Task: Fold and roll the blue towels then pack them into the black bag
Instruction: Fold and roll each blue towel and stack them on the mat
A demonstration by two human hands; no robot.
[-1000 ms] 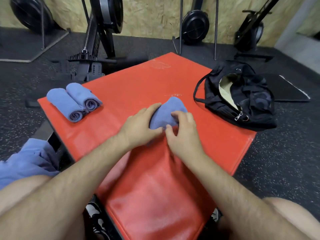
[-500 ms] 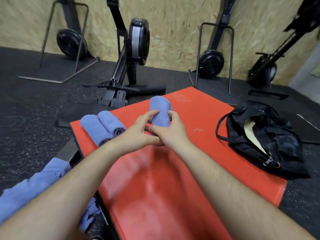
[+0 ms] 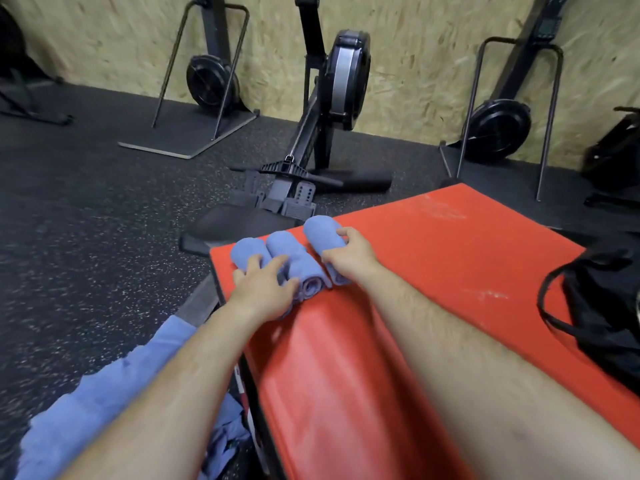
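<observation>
Three rolled blue towels lie side by side at the far left corner of the red mat (image 3: 433, 271). My right hand (image 3: 349, 256) grips the rightmost roll (image 3: 320, 232) with its fingers curled over it. My left hand (image 3: 263, 285) rests with spread fingers across the left roll (image 3: 244, 252) and the middle roll (image 3: 294, 258). The black bag (image 3: 602, 306) sits at the mat's right edge, partly cut off by the frame.
A heap of loose blue towels (image 3: 104, 410) lies on the dark rubber floor at the lower left. A rowing machine (image 3: 311, 140) stands just beyond the mat's far corner. More machines (image 3: 502, 129) line the chipboard wall.
The roll my hands held at the mat's middle has moved left and now lies beside the two other rolls. My left hand has shifted onto those two. The view has swung left.
</observation>
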